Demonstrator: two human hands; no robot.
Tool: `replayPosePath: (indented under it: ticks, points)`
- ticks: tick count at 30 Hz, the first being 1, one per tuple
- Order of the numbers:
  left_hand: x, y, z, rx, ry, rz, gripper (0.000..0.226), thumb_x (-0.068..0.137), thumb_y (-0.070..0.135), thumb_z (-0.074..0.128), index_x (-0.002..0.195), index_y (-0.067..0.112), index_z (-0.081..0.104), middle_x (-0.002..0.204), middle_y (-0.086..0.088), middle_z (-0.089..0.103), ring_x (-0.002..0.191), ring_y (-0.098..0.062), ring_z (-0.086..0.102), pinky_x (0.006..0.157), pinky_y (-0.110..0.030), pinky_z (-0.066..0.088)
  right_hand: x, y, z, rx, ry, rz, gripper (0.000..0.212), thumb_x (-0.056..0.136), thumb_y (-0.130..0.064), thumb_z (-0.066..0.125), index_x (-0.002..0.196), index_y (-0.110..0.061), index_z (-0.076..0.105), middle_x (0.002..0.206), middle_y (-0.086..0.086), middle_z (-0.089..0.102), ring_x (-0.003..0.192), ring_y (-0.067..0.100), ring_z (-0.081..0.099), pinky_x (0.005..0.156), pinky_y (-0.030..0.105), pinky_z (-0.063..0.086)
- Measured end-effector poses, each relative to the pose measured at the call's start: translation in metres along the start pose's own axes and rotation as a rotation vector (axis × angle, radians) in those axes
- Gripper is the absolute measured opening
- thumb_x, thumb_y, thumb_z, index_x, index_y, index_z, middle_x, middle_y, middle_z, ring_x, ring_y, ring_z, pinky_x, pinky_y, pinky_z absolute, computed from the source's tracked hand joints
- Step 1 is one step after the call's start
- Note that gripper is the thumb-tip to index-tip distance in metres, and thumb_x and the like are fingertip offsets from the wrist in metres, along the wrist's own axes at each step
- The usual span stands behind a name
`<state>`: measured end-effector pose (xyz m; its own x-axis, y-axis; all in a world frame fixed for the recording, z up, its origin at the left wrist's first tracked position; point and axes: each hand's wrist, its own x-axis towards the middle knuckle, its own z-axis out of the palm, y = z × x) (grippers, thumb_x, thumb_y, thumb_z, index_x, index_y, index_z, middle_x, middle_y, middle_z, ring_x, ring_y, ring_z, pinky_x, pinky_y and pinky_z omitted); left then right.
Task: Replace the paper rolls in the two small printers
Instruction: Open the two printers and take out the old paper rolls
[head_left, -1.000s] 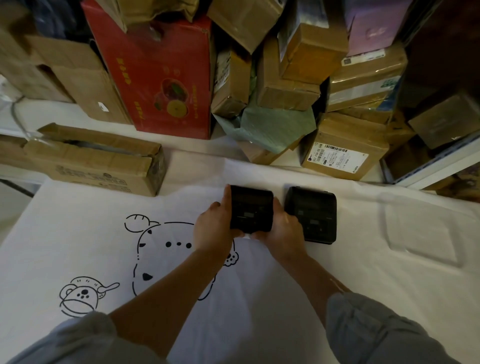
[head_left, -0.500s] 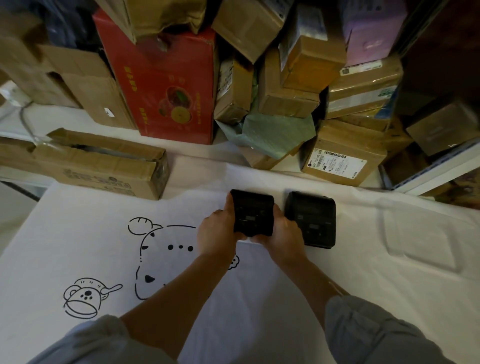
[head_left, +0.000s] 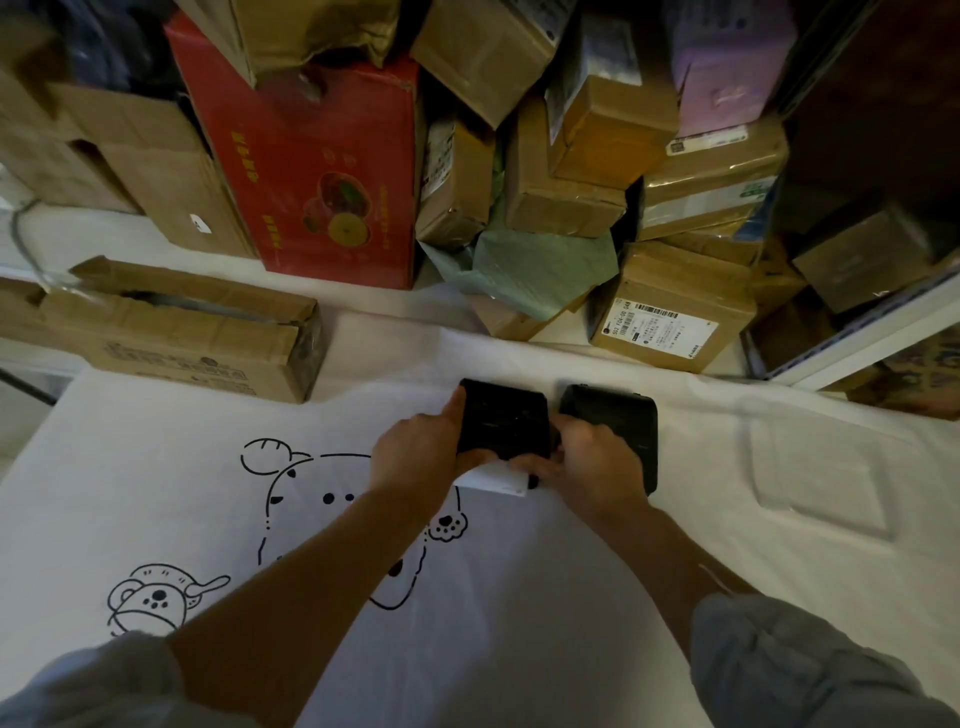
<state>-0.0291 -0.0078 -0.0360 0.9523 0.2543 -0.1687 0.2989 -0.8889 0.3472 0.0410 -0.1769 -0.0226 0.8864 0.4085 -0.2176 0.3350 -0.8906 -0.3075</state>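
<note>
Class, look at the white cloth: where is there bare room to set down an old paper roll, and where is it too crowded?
Free: the plain white cloth right of the right black printer, and the near cloth between the forearms. Left of the left hand only cartoon bear prints lie flat. Crowded: the far edge, with the long cardboard box, red carton and stacked parcels.

- The left printer (head_left: 503, 423) is a small black box with rounded corners, its lid side up, lying on the white cloth-covered surface (head_left: 675, 545).
- A white strip of paper (head_left: 493, 478) sticks out from its near edge.
- The right printer (head_left: 618, 415) is the same black, boxy kind and lies just beside it, a narrow gap between them; its near left corner is hidden.
</note>
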Motion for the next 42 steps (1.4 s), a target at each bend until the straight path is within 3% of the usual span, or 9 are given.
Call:
replayPosePath:
  ticks: [3, 6, 9, 13, 19, 26, 34, 38, 42]
  points:
    - [0.006, 0.006, -0.016, 0.054, 0.049, 0.018, 0.069, 0.087, 0.063, 0.043, 0.142, 0.024, 0.032, 0.097, -0.007, 0.064, 0.089, -0.026, 0.062, 0.064, -0.03, 0.042, -0.003, 0.003, -0.004, 0.04, 0.158, -0.037, 0.056, 0.081, -0.064, 0.054, 0.115, -0.019, 0.059, 0.077, -0.002, 0.067, 0.073, 0.017, 0.066, 0.066, 0.031, 0.054]
    - [0.016, 0.009, -0.024, -0.079, 0.152, -0.001, 0.054, 0.084, 0.062, 0.049, 0.121, 0.022, 0.055, 0.092, -0.005, 0.067, 0.083, -0.025, 0.064, 0.067, -0.031, 0.051, -0.006, -0.002, 0.001, 0.473, 0.304, 0.044, 0.052, 0.084, -0.046, 0.063, 0.124, -0.015, 0.052, 0.076, -0.004, 0.065, 0.071, 0.014, 0.066, 0.066, 0.033, 0.056]
    - [0.026, 0.009, -0.025, -0.307, 0.217, -0.077, 0.047, 0.08, 0.058, 0.06, 0.107, 0.021, 0.064, 0.082, -0.003, 0.068, 0.075, -0.022, 0.064, 0.069, -0.037, 0.055, -0.004, -0.006, 0.01, 0.781, 0.365, 0.161, 0.031, 0.086, -0.031, 0.067, 0.108, -0.017, 0.051, 0.08, 0.002, 0.067, 0.07, 0.017, 0.069, 0.068, 0.04, 0.059]
    - [0.034, 0.008, -0.021, -0.532, 0.235, -0.171, 0.045, 0.076, 0.056, 0.066, 0.103, 0.021, 0.067, 0.078, -0.002, 0.07, 0.07, -0.018, 0.066, 0.069, -0.036, 0.057, -0.002, -0.005, 0.023, 0.629, 0.244, 0.109, 0.004, 0.091, -0.018, 0.06, 0.094, -0.016, 0.063, 0.085, 0.001, 0.067, 0.076, 0.018, 0.067, 0.073, 0.039, 0.058]
    - [0.05, 0.017, -0.023, -0.801, 0.192, -0.286, 0.038, 0.086, 0.044, 0.063, 0.111, 0.015, 0.066, 0.073, 0.0, 0.064, 0.069, -0.018, 0.067, 0.072, -0.041, 0.059, 0.0, -0.01, 0.026, 0.201, 0.083, 0.008, 0.032, 0.089, -0.032, 0.063, 0.118, -0.021, 0.064, 0.118, 0.002, 0.063, 0.102, 0.016, 0.063, 0.087, 0.026, 0.051]
    - [0.028, 0.012, -0.01, -0.745, 0.199, -0.218, 0.044, 0.092, 0.047, 0.049, 0.131, 0.027, 0.05, 0.088, 0.004, 0.06, 0.084, -0.018, 0.065, 0.076, -0.044, 0.057, -0.002, -0.016, 0.026, 0.166, 0.083, -0.001, 0.034, 0.088, -0.032, 0.063, 0.121, -0.023, 0.062, 0.123, 0.001, 0.057, 0.109, 0.016, 0.059, 0.091, 0.025, 0.046]
    - [0.022, 0.026, -0.015, -0.669, 0.3, -0.216, 0.049, 0.092, 0.043, 0.052, 0.135, 0.024, 0.04, 0.094, 0.001, 0.058, 0.087, -0.015, 0.056, 0.069, -0.029, 0.043, -0.012, 0.003, 0.012, 0.221, 0.224, 0.093, 0.024, 0.09, -0.029, 0.061, 0.112, -0.021, 0.066, 0.116, 0.004, 0.06, 0.1, 0.019, 0.06, 0.08, 0.023, 0.045]
    - [0.033, 0.03, -0.017, -0.758, 0.283, -0.285, 0.037, 0.091, 0.036, 0.058, 0.124, 0.021, 0.052, 0.099, -0.004, 0.063, 0.088, -0.02, 0.06, 0.077, -0.033, 0.051, -0.018, 0.023, 0.0, 0.217, 0.399, 0.174, 0.042, 0.086, -0.023, 0.065, 0.128, -0.019, 0.057, 0.128, 0.007, 0.051, 0.115, 0.025, 0.052, 0.09, 0.032, 0.046]
    - [0.051, 0.033, -0.024, -0.714, 0.256, -0.352, 0.035, 0.091, 0.036, 0.058, 0.121, 0.017, 0.056, 0.111, -0.009, 0.065, 0.099, -0.024, 0.061, 0.08, -0.031, 0.048, -0.021, 0.044, 0.003, 0.169, 0.3, 0.246, 0.069, 0.084, -0.024, 0.068, 0.145, -0.017, 0.035, 0.147, 0.011, 0.035, 0.134, 0.029, 0.033, 0.106, 0.042, 0.039]
